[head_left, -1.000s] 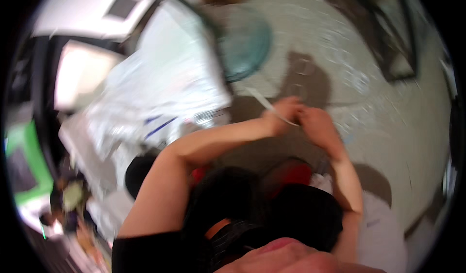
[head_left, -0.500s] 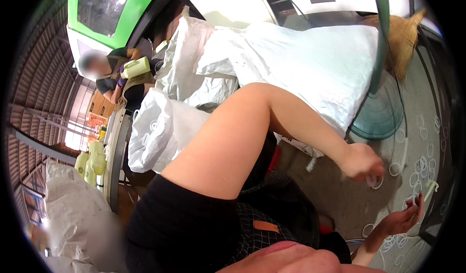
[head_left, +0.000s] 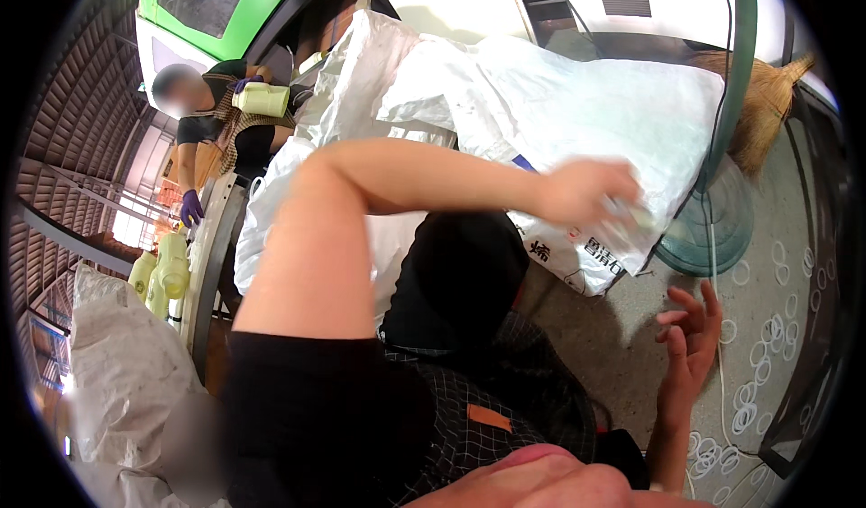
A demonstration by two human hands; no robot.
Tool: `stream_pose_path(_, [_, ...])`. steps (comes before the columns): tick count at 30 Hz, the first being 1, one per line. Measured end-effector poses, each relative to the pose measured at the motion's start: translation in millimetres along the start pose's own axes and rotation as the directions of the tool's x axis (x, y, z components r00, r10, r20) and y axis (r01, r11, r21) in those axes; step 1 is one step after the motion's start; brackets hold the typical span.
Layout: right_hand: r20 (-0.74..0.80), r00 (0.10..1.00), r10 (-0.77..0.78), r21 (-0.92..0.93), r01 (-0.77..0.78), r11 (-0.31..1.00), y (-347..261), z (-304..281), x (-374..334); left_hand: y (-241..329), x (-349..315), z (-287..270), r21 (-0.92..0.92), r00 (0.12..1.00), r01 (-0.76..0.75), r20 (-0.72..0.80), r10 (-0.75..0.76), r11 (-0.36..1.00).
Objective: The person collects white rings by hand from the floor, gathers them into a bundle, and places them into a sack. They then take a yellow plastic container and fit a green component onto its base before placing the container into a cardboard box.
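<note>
The left hand [head_left: 586, 192] is seen raised in front of a large white woven sack [head_left: 559, 102], with the arm stretched across the middle of the view. It is blurred by motion; the fingers appear curled round a small pale object [head_left: 636, 217], though what that object is cannot be told from the blur. The right hand [head_left: 690, 337] is held lower, above the concrete floor [head_left: 622, 355], with its fingers spread apart and the palm empty. Many small white rings [head_left: 767, 355] are scattered over the floor just beside and beyond the right hand, and a thin white cord [head_left: 717, 273] is seen running among them. The round greenish base of a standing fan [head_left: 713, 237] rests on the floor next to the sack, its pole rising toward the upper rim of the view. A straw broom [head_left: 767, 111] is leaned behind the fan. At the left, another person [head_left: 203, 138] in purple gloves is seen with a pale yellow-green bottle [head_left: 262, 99] held up, and further bottles of the same colour [head_left: 162, 273] are stood near a curved pale edge. A second greyish-white sack [head_left: 126, 373] is seen at the lower left.
</note>
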State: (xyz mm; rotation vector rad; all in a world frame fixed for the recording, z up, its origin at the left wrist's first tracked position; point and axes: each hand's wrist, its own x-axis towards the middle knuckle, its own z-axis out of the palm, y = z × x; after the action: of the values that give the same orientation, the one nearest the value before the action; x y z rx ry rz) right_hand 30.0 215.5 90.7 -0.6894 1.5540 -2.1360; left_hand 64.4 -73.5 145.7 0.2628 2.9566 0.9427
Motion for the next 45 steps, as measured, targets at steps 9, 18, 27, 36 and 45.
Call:
stream_pose_path(9, [0.145, 0.966, 0.215, -0.058, -0.209, 0.976, 43.3, -17.5, -13.3, -122.0, -279.8, -327.3, -0.001, -0.052, 0.988, -0.945, -0.322, -0.156])
stream_pose_path(18, [-0.038, 0.988, 0.147, -0.202, -0.152, 0.968, 31.6, -63.4, -1.2, -93.5, -404.8, -374.3, 0.076, -0.012, 0.995, -0.502, -0.865, -0.057])
stream_pose_path(27, [-0.068, 0.978, 0.200, -0.704, -0.189, 0.684, 143.3, -94.1, -86.9, -97.0, -426.1, -377.0, 0.901, 0.440, 0.230, -0.434, -0.786, -0.368])
stream_pose_path(36, [-0.835, 0.526, -0.163, -0.541, -0.731, 0.415, 174.6, -227.2, -187.2, -8.7, 51.4, 94.0, 0.289, 0.786, -0.468, 0.568, 0.245, 0.835])
stream_pose_path(45, [-0.660, 0.750, 0.039, -0.751, -0.660, -0.027, 171.8, -216.4, -222.1, -23.2, 141.9, 361.5, 0.103, 0.968, -0.160, 0.212, 0.135, 0.982])
